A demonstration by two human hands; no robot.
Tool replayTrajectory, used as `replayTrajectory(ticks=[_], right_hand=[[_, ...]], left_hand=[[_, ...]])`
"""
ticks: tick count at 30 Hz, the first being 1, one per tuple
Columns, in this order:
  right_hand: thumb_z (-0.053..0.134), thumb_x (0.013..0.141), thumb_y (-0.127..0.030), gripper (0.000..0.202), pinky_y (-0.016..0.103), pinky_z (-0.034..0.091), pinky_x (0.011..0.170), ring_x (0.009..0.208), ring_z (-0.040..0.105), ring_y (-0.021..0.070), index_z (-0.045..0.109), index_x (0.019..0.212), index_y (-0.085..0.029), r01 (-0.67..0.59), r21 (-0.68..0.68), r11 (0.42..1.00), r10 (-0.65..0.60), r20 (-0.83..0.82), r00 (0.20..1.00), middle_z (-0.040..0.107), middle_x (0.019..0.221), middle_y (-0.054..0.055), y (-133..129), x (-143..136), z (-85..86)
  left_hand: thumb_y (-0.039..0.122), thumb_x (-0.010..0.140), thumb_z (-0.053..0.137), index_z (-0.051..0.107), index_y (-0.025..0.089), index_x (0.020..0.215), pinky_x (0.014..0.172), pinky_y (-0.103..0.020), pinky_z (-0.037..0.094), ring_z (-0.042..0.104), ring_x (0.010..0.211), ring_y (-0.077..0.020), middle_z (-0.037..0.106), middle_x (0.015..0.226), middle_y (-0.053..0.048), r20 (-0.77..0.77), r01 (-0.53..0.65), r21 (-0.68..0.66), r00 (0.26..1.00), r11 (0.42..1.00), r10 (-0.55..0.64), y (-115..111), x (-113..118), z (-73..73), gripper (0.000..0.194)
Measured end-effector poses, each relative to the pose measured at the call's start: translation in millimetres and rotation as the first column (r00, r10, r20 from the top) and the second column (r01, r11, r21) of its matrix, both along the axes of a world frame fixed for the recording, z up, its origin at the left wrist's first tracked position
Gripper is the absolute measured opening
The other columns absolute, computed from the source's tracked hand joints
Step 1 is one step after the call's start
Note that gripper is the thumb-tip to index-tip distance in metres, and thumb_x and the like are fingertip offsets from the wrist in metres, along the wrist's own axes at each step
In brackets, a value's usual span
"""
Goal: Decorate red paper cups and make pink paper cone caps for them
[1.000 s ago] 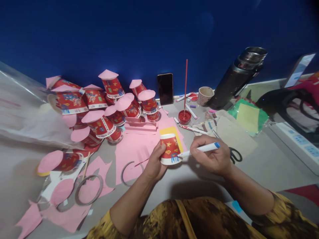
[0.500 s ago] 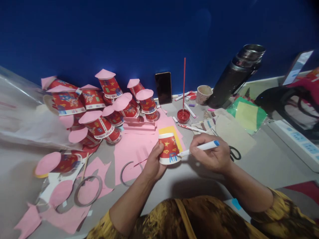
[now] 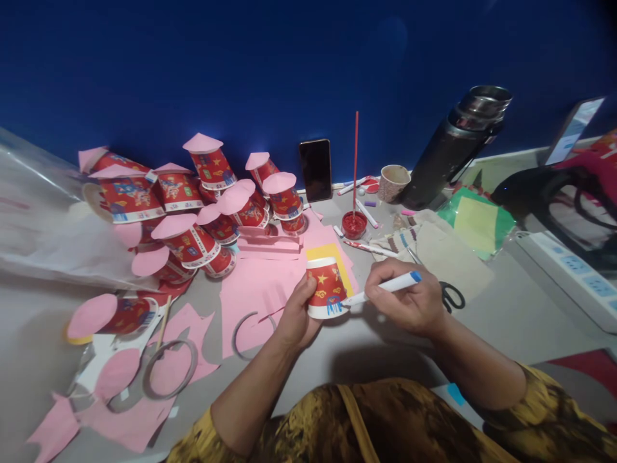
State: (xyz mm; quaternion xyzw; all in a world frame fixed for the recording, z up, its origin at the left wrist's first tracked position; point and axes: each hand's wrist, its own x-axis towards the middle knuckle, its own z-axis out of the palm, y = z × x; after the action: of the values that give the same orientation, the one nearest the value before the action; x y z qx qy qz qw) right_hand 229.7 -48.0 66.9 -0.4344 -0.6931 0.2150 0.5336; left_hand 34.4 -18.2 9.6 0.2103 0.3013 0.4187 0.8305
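Observation:
A red paper cup (image 3: 326, 286) with yellow patterns is held upside down, its wide white rim at the bottom. My left hand (image 3: 299, 315) grips its left side, the thumb on the printed surface. Blue marks show on the cup near the rim. In my right hand (image 3: 405, 299) is a white marker (image 3: 393, 284) with a blue end, its tip at the lower right of the cup by the blue marks. Pink paper (image 3: 250, 283) and a yellow sheet (image 3: 343, 260) lie behind the cup.
Several red cups with pink paper cones (image 3: 187, 243) stand at the left. Tape rings (image 3: 148, 379) lie below them. Behind are a phone (image 3: 315, 170), a red paint pot (image 3: 354, 225) with a stick and a black thermos (image 3: 446, 145). Scissors (image 3: 453, 296) lie beside my right hand.
The marker and my right hand have shifted very slightly left and down along the cup's lower edge. My left hand keeps the cup nearly still.

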Motion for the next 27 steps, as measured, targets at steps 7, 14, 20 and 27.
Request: replayTrajectory(ticks=[7,14,20,27], right_hand=[[0.065,0.087,-0.015,0.014,0.022,0.045,0.05,0.051,0.059,0.0114,0.066,0.074,-0.02,0.015,0.004,1.0,-0.015,-0.001,1.0,0.068,0.062,-0.001,0.3,0.0,0.2],[0.066,0.088,-0.017,0.014,0.021,0.045,0.05,0.05,0.058,0.0109,0.066,0.075,-0.019,-0.007,-0.023,1.0,0.007,-0.006,1.0,0.068,0.061,-0.001,-0.3,0.2,-0.7],[0.067,0.087,-0.016,0.012,0.021,0.044,0.048,0.048,0.058,0.0105,0.068,0.076,-0.019,0.02,-0.035,0.999,-0.021,-0.028,0.999,0.069,0.061,-0.002,-1.4,0.1,-3.2],[0.067,0.087,-0.017,0.013,0.021,0.043,0.049,0.05,0.057,0.0102,0.066,0.074,-0.019,-0.005,-0.049,0.999,0.005,0.008,1.0,0.067,0.061,-0.003,-1.1,0.3,-1.0]], left_hand=[[0.047,0.077,0.089,0.072,0.014,0.122,0.097,-0.043,0.057,0.076,0.094,-0.0269,0.08,0.11,-0.012,0.007,-0.015,0.012,1.0,1.0,0.015,-0.4,1.3,-1.6,0.059],[0.046,0.079,0.087,0.073,0.013,0.119,0.101,-0.046,0.056,0.076,0.098,-0.0286,0.08,0.11,-0.012,0.028,-0.02,0.006,0.999,1.0,0.02,-0.5,0.5,-1.6,0.053],[0.047,0.077,0.088,0.072,0.012,0.12,0.1,-0.046,0.057,0.076,0.1,-0.0298,0.08,0.11,-0.013,0.022,-0.021,0.001,1.0,1.0,0.021,-0.5,0.5,-1.6,0.057],[0.046,0.079,0.087,0.073,0.013,0.118,0.101,-0.045,0.057,0.076,0.1,-0.0293,0.081,0.111,-0.012,0.01,-0.019,-0.01,1.0,1.0,0.019,-0.4,-0.2,-0.7,0.053]])
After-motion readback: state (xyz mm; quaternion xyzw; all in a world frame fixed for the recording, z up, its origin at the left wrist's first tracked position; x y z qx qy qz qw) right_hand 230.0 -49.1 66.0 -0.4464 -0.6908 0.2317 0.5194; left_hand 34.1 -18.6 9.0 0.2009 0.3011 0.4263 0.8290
